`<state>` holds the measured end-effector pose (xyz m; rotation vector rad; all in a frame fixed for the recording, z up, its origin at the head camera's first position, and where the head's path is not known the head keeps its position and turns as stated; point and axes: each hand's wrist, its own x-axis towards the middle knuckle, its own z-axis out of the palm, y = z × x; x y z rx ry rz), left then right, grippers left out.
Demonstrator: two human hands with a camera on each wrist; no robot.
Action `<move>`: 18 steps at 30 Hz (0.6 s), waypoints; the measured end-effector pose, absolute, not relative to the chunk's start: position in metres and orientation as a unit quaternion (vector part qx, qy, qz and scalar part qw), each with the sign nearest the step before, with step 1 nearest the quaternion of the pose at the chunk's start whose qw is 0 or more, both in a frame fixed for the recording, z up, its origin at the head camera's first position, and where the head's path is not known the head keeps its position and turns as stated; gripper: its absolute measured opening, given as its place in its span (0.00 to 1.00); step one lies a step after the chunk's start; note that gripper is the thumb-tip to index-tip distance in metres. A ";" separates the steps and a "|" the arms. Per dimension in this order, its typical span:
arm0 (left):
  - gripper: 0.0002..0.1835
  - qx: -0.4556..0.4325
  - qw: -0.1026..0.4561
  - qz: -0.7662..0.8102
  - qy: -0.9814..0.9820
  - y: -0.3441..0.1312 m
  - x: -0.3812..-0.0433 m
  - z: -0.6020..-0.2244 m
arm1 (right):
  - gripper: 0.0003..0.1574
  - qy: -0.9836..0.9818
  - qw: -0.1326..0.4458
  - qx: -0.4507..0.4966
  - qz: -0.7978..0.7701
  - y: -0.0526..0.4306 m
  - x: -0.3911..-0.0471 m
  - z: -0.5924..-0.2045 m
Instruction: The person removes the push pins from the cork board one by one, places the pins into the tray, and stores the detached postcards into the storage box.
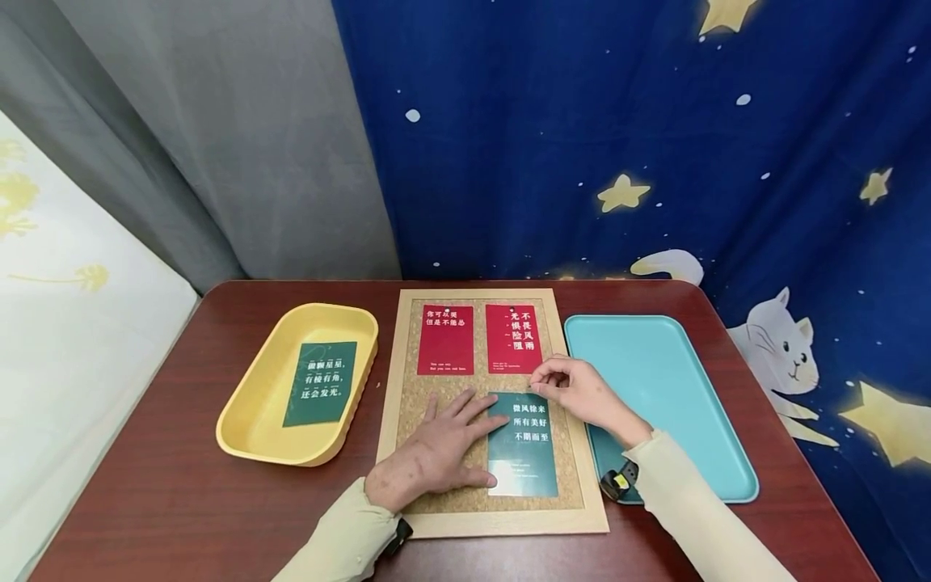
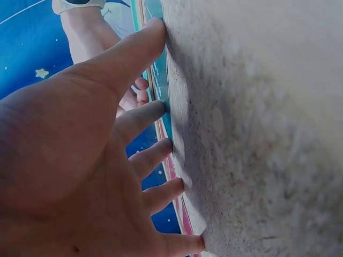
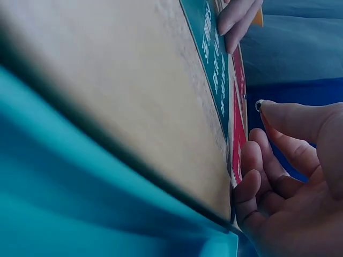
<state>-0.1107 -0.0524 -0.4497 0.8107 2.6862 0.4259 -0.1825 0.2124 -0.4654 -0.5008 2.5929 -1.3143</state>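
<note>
Here, reddish-brown table (image 1: 160, 461), corkboard (image 1: 502, 524), starry curtain (image 1: 509, 162)

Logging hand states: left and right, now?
Left hand: open, touching the green card on the corkboard.
Right hand: closed, pinching a small shiny pin.

Long, pale cream sleeves (image 1: 705, 509) reach both wrists. The right wrist wears a black strapped device (image 1: 611, 488) with a yellow marking (image 1: 621, 480); the left, a black band (image 1: 398, 537).
</note>
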 end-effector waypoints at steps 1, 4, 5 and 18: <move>0.45 0.283 0.151 0.149 0.935 -0.052 -0.111 -0.450 | 0.02 0.875 0.096 -0.166 -0.445 0.213 -0.182 -0.465; 0.45 0.283 0.149 0.150 0.936 -0.052 -0.110 -0.450 | 0.02 0.875 0.091 -0.161 -0.447 0.216 -0.183 -0.465; 0.45 0.283 0.148 0.150 0.936 -0.052 -0.110 -0.451 | 0.02 0.875 0.089 -0.159 -0.448 0.217 -0.183 -0.465; 0.45 0.283 0.145 0.161 0.934 -0.052 -0.109 -0.452 | 0.02 0.891 0.055 -0.122 -0.434 0.235 -0.181 -0.463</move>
